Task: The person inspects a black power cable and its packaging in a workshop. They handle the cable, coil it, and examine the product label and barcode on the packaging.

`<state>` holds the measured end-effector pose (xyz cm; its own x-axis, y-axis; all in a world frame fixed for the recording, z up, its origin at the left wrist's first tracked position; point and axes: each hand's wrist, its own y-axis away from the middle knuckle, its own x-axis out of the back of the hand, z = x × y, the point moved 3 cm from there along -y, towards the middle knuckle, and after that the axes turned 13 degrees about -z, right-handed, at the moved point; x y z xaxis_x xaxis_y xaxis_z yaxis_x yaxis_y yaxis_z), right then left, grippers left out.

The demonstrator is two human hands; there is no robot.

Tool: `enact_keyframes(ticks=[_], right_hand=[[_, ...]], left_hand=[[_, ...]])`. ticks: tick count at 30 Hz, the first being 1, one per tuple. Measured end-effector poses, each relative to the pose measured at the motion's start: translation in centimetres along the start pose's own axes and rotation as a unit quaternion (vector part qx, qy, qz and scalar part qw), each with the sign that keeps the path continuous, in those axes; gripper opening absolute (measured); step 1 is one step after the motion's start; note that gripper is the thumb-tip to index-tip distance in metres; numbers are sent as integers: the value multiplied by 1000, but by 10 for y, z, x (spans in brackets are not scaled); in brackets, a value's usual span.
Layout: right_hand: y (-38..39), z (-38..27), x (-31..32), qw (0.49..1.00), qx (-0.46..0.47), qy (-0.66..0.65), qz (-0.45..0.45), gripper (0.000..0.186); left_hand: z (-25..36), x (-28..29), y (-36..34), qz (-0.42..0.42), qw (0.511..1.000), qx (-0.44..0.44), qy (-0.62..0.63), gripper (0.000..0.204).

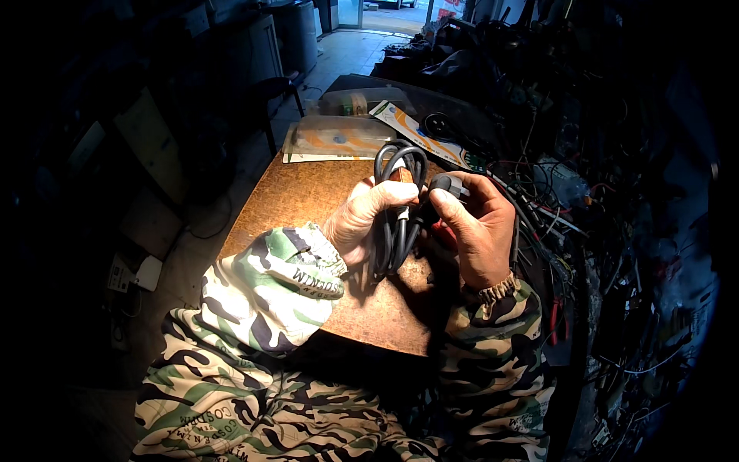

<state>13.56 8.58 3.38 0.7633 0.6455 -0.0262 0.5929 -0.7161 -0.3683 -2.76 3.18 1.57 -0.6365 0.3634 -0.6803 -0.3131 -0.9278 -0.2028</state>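
Left fingers (394, 192) clasp one coiled cable (400, 240) (black, looped), while right fingers (453, 209) pinch one plug (443, 183).

**Hard Light Flooding the Worktop (285, 192), Blackness Ringing the View**

Strong, warm light is falling across the middle, bleaching the left sleeve (289, 269) nearly white while the right sleeve (493, 346) is looking darker. A deep shadow is lying just right of the black cable (400, 235). Bluish daylight is entering through the far doorway (392, 17), tinting the floor (339, 58). Clutter (616, 254) on the right is lying in gloom, and the corners are showing pure black.
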Motion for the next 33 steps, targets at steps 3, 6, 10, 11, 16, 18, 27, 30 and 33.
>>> enact_keyframes(ticks=[3, 6, 10, 11, 16, 18, 27, 30, 33], right_hand=[[2, -7, -3, 999, 42, -28, 16, 38], [2, -8, -1, 997, 40, -60, -17, 37], [0, -2, 1, 996, 16, -93, -7, 37], [0, 0, 1, 995, 12, -97, -14, 37], [0, 7, -2, 992, -24, -113, -54, 41], [1, 5, -5, 992, -31, -110, -59, 44], [5, 9, -22, 993, -42, -81, -77, 59], [5, 10, -25, 993, -34, -78, -78, 65], [4, 7, -22, 996, -12, -36, -76, 65]], left_hand=[[1, 2, 0, 11, 1000, 12, 2, 23], [2, 0, -1, 47, 995, -5, -86, 25], [0, 11, 0, 50, 994, 7, -99, 28], [0, 12, 0, 54, 993, 2, -104, 28], [0, 17, -1, 98, 989, -11, -109, 31], [3, 18, 0, 112, 987, -17, -114, 39], [2, 18, -3, 121, 981, -79, -131, 47], [1, 20, -6, 106, 977, -90, -160, 42], [2, 14, -5, 101, 984, -87, -117, 37]])
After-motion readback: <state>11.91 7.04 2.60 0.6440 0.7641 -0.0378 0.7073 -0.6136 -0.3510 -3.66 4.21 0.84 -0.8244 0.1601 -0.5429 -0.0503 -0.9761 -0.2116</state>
